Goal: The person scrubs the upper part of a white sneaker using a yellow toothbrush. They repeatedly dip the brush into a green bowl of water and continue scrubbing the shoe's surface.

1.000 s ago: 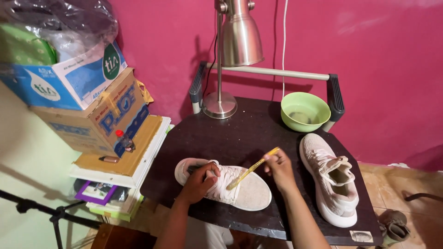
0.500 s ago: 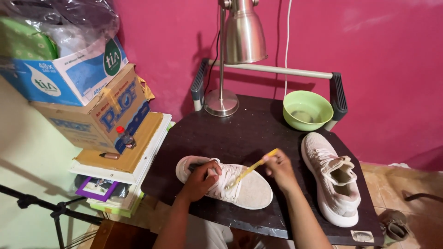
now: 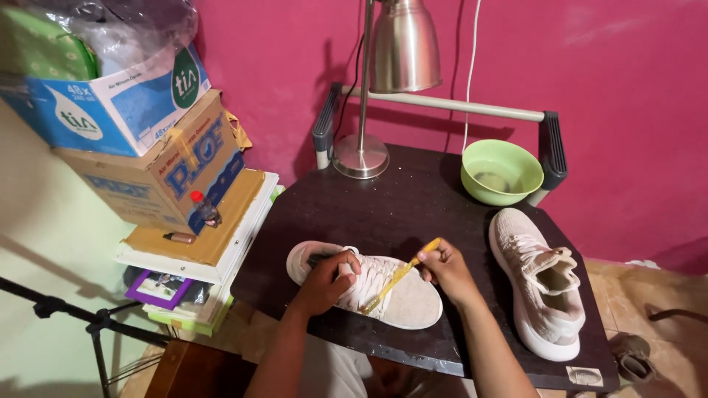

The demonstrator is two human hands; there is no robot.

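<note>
Both hands grip: left hand clasps shoe, right hand pinches toothbrush over it.

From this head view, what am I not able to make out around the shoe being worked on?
Head view only:
- Opening of the shoe: covered by the left hand.
- Head of the yellow toothbrush: too small and blurred against the laces; the right hand hides part of the handle.
- Green bowl contents: unclear.
- Lamp top: cut off by the upper edge.
</note>
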